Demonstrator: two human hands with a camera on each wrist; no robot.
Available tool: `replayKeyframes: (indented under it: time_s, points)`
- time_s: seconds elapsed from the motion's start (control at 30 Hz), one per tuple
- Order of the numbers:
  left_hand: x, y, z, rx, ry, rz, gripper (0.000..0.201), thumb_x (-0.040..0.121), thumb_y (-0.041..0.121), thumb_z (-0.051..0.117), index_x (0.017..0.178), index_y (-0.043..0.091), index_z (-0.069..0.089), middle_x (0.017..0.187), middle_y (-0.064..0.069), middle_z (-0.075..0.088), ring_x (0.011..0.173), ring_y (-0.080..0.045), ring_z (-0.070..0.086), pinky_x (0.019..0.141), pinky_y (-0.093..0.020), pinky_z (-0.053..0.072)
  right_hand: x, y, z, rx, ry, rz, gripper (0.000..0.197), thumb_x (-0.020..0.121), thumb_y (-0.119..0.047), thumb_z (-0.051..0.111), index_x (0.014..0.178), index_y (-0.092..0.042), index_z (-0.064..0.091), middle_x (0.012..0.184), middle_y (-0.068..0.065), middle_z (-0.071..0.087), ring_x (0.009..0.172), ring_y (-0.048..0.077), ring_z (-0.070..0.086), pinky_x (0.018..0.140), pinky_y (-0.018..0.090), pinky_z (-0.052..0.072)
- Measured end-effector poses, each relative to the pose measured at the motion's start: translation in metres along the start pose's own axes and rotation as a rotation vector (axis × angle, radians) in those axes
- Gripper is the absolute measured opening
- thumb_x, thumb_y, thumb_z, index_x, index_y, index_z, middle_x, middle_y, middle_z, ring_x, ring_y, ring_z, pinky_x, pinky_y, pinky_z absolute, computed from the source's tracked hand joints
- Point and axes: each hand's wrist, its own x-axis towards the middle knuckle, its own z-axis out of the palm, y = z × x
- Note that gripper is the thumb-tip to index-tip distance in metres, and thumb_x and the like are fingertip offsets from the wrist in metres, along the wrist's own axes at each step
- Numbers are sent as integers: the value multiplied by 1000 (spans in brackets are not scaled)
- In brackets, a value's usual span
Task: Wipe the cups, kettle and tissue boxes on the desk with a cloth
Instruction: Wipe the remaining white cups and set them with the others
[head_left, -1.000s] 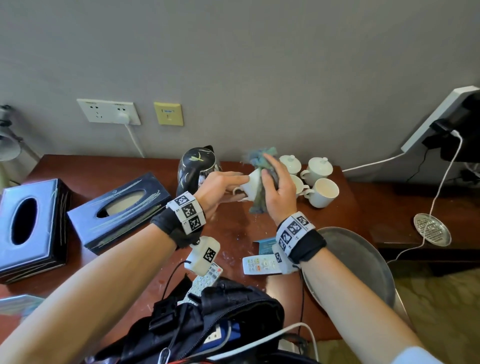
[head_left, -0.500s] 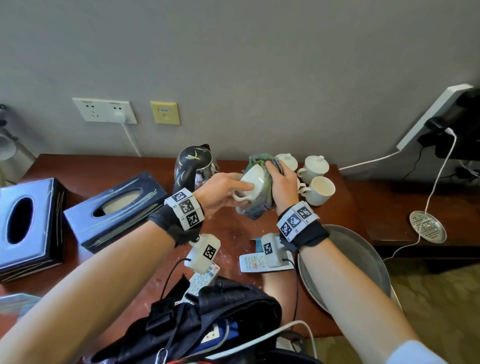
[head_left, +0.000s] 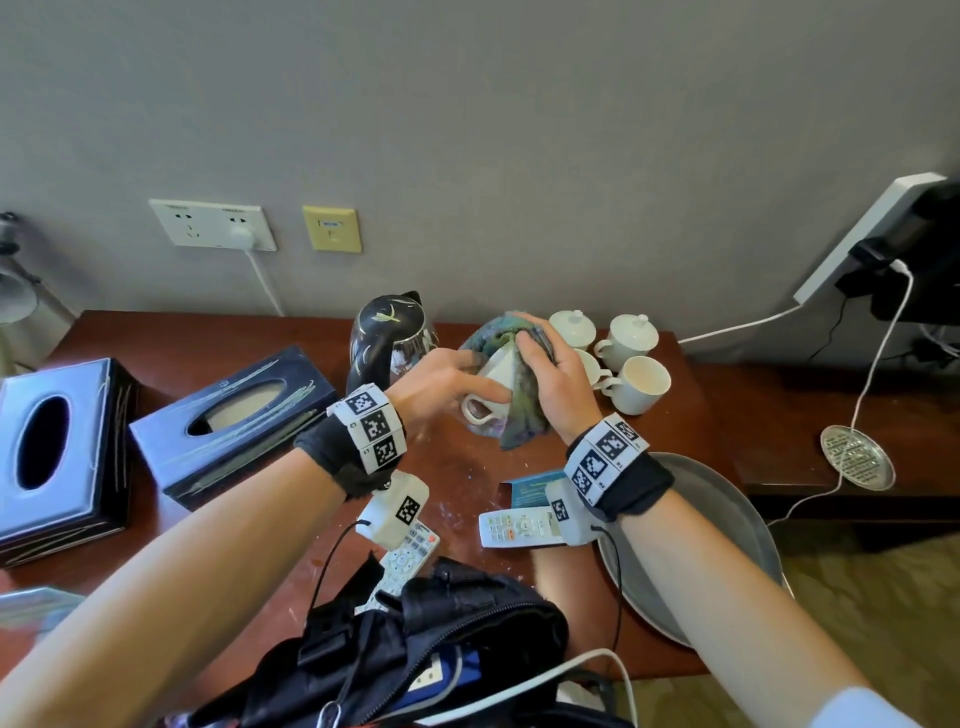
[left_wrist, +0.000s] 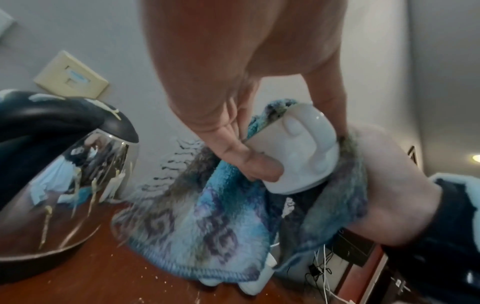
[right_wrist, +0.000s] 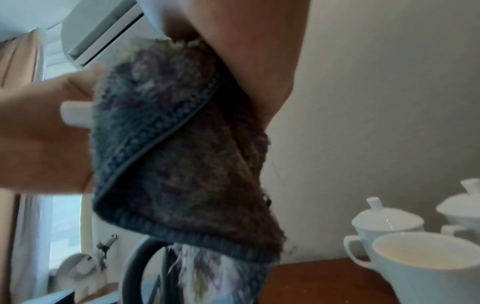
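Note:
My left hand (head_left: 457, 384) grips a white cup (head_left: 491, 387) (left_wrist: 298, 148) tilted on its side, handle toward me, above the desk. My right hand (head_left: 550, 374) holds a blue-green patterned cloth (head_left: 522, 410) (left_wrist: 197, 222) (right_wrist: 179, 156) wrapped over the cup's mouth and far side. The black and steel kettle (head_left: 389, 338) (left_wrist: 59, 164) stands just left of the hands. More white cups (head_left: 636, 384) (right_wrist: 428, 265), two with lids, stand right behind my right hand. Two dark blue tissue boxes (head_left: 234, 421) (head_left: 52, 447) lie at the left.
Two remote controls (head_left: 519, 527) (head_left: 408, 558) lie near my wrists. A round metal tray (head_left: 727, 519) overhangs the desk's (head_left: 182, 338) right front corner. A black bag (head_left: 415, 649) sits at the front edge. Cables and a small metal dish (head_left: 857, 457) lie on the lower right shelf.
The cup has turned in my left hand, its handle now toward me. My right hand has slid the cloth over the cup's top and far side.

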Motion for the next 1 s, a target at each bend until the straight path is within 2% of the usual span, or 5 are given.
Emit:
replayKeyframes:
  time_s: [0.13, 0.37, 0.6, 0.77, 1.0]
  points:
    - [3, -2, 1, 89, -4, 106, 53, 72, 1, 83, 121, 9, 64, 118, -10, 71, 111, -25, 66, 96, -37, 55, 14, -2, -5, 148, 159, 262, 46, 95, -35, 57, 132, -6, 58, 128, 12, 64, 118, 23, 60, 101, 37, 49]
    - [9, -12, -1, 61, 134, 137, 96, 49, 22, 89, 136, 13, 51, 124, -3, 64, 112, -18, 63, 84, -25, 54, 19, 5, -11, 186, 220, 421, 35, 103, -34, 47, 124, -12, 65, 114, 8, 69, 107, 22, 64, 81, 32, 53]
    - [14, -15, 0, 286, 223, 98, 99, 63, 33, 84, 149, 20, 37, 125, -1, 60, 114, -25, 61, 98, -45, 52, 15, 11, -3, 232, 216, 442, 34, 101, -35, 52, 125, -15, 63, 113, 9, 70, 107, 25, 65, 98, 43, 51]
    - [15, -17, 1, 388, 171, 89, 106, 75, 30, 84, 158, 21, 19, 145, -3, 47, 129, -20, 47, 110, -34, 39, 16, 12, 4, 270, 210, 449, 33, 101, -31, 52, 130, -15, 60, 114, 10, 70, 105, 26, 68, 96, 47, 53]
    - [19, -19, -5, 409, 252, 109, 91, 68, 35, 89, 145, 23, 41, 128, -3, 59, 116, -23, 56, 102, -44, 49, 16, 16, 12, 379, 159, 457, 33, 97, -26, 60, 127, -13, 61, 113, 14, 71, 103, 31, 69, 94, 52, 54]
